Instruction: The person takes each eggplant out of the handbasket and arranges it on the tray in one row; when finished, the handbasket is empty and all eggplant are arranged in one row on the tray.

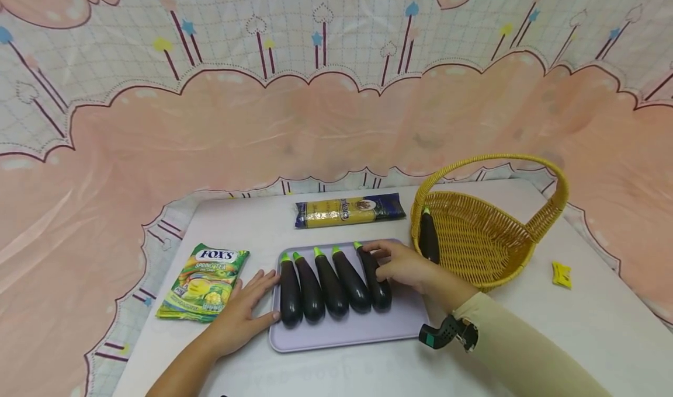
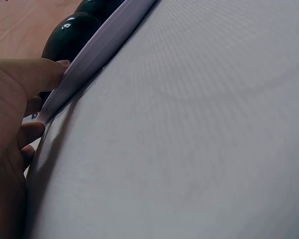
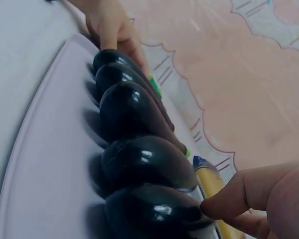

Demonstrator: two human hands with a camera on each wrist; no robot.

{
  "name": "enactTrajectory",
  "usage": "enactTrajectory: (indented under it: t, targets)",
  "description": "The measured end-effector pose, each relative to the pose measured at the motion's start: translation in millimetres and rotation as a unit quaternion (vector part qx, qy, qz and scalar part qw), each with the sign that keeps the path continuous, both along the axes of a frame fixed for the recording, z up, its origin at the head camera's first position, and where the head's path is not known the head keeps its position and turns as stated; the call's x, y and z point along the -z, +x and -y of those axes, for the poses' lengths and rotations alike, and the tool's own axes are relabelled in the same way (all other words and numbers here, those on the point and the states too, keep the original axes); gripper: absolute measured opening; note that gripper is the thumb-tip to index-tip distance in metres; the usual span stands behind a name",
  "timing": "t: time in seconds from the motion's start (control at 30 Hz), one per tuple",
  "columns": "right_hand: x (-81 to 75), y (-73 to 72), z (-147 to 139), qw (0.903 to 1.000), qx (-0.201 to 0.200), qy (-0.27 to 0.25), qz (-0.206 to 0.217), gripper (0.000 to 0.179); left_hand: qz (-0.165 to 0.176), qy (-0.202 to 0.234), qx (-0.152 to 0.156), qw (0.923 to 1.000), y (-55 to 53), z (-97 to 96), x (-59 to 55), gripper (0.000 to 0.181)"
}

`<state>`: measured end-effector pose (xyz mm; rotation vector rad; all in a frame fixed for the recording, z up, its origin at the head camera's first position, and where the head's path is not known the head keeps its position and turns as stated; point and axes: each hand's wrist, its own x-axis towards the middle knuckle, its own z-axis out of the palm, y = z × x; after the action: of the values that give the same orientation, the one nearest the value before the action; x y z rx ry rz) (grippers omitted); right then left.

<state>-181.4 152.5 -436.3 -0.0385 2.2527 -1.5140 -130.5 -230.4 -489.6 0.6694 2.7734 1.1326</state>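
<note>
Several dark eggplants (image 1: 333, 292) with green stem ends lie side by side on a lilac tray (image 1: 347, 334). At the right end of the row, my right hand (image 1: 405, 265) pinches the last eggplant (image 1: 380, 295) near its stem, with the thumb on its side in the right wrist view. My left hand (image 1: 242, 312) rests at the tray's left edge, fingers spread and fairly straight. Its thumb (image 2: 45, 74) touches the tray rim in the left wrist view. Another eggplant (image 1: 429, 239) leans inside the wicker basket (image 1: 473, 233), at its left wall.
A green candy bag (image 1: 205, 283) lies left of the tray, close to my left hand. Behind the tray is a yellow and blue pasta packet (image 1: 349, 210). A small yellow wrapped sweet (image 1: 562, 274) sits right of the basket, whose tall handle (image 1: 494, 159) arches upward.
</note>
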Motion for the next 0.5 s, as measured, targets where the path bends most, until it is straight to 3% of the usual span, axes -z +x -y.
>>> enactTrajectory:
  t: [0.3,0.5]
  targets:
    - [-3.8,3.4,0,0.9998,0.012,0.016,0.0,0.073,-0.01,0.006,0.004,0.9999,-0.1,1.1,2.0,0.075]
    - [-12.8,9.2,-1,0.9996,-0.004,0.015,-0.022,0.065,-0.013,0.012,0.007,0.9998,0.5,1.3,1.8,0.075]
